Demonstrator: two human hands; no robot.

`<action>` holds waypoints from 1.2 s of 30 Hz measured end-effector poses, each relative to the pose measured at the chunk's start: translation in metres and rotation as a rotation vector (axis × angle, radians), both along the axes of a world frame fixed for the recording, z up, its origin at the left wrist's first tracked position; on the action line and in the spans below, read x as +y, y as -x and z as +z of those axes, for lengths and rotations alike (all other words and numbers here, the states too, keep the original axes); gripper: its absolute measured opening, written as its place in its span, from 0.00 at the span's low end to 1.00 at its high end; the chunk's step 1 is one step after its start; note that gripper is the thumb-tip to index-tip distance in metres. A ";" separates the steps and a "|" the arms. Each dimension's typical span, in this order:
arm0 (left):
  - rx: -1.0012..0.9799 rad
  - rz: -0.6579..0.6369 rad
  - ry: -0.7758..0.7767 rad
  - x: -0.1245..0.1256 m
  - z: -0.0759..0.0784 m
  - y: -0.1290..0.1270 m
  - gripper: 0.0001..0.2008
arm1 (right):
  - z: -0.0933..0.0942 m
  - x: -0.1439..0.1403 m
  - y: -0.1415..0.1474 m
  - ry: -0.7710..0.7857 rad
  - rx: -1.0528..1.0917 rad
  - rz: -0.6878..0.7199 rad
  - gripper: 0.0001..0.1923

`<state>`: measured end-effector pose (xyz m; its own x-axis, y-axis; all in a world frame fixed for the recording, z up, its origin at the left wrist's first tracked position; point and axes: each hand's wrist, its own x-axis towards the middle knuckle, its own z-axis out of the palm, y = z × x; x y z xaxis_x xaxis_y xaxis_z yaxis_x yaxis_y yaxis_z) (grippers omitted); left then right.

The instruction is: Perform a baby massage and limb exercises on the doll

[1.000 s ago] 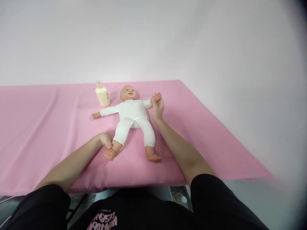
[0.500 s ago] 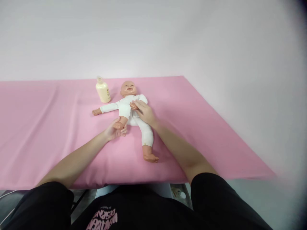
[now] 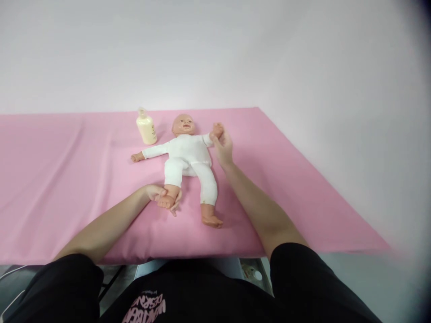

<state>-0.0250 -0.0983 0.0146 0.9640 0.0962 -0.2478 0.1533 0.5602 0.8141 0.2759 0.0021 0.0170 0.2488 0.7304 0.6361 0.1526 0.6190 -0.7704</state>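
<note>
1. A baby doll (image 3: 187, 154) in a white suit lies face up on the pink tabletop (image 3: 67, 179), head toward the far edge, legs toward the person.
2. The left hand (image 3: 163, 197) is at the doll's foot on the person's left; its fingers (image 3: 175, 204) curl under and around the foot and ankle, holding it just above the pink cover.
3. The right hand (image 3: 222, 144) is at the doll's hand on the person's right; its fingers close around that small hand, which sticks out above them, with the doll's arm stretched out sideways.
4. The doll's other arm lies flat, pointing to the person's left, and its other leg lies straight, the bare foot near the tabletop's near edge.
5. A cream bottle (image 3: 146, 128) stands upright just beside the doll's head, on the person's left, apart from both hands.
</note>
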 end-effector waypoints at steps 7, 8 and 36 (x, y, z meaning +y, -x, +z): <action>0.126 -0.351 -0.168 0.007 0.001 -0.001 0.24 | -0.035 0.036 -0.063 0.219 0.572 -0.138 0.35; 0.133 -0.360 -0.202 0.008 0.000 -0.001 0.23 | -0.040 0.037 -0.068 0.306 0.644 -0.145 0.32; -0.064 0.603 0.107 0.016 0.007 -0.009 0.32 | 0.006 -0.040 0.030 -0.098 -0.678 0.126 0.25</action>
